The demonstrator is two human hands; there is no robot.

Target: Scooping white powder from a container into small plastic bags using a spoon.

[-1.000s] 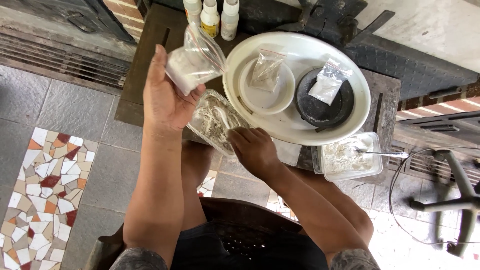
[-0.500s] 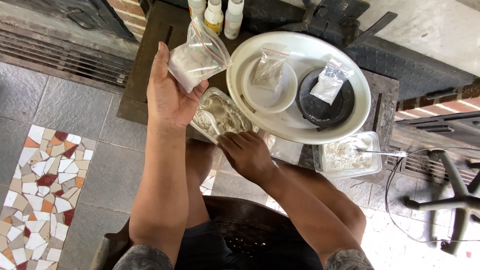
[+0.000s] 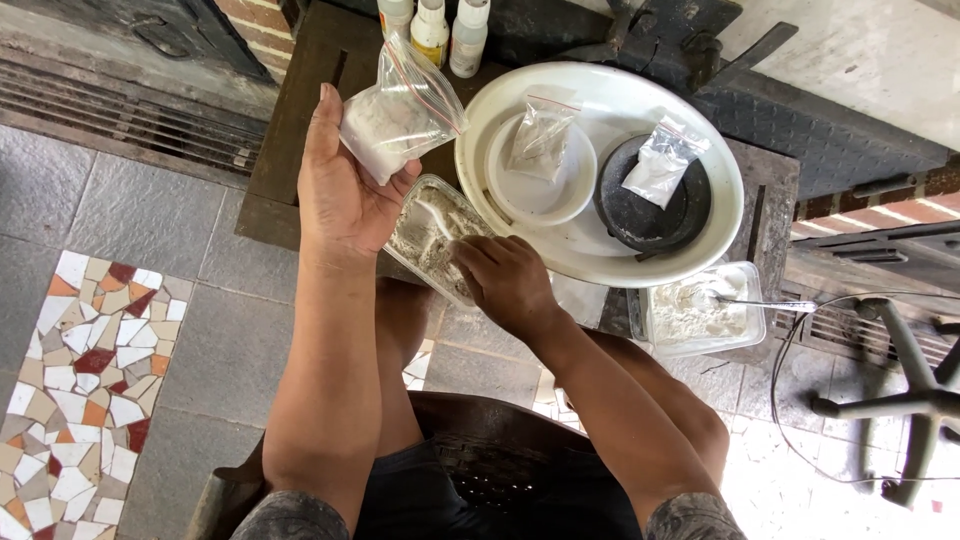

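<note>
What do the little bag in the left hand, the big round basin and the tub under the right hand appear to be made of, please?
The bag in the left hand looks like thin clear plastic film: glossy, crinkled, white powder showing through. The basin seems to be smooth white plastic or enamel; its even sheen leaves that open. The tub beneath the right hand looks like clear rigid plastic, see-through at its rim.
</note>
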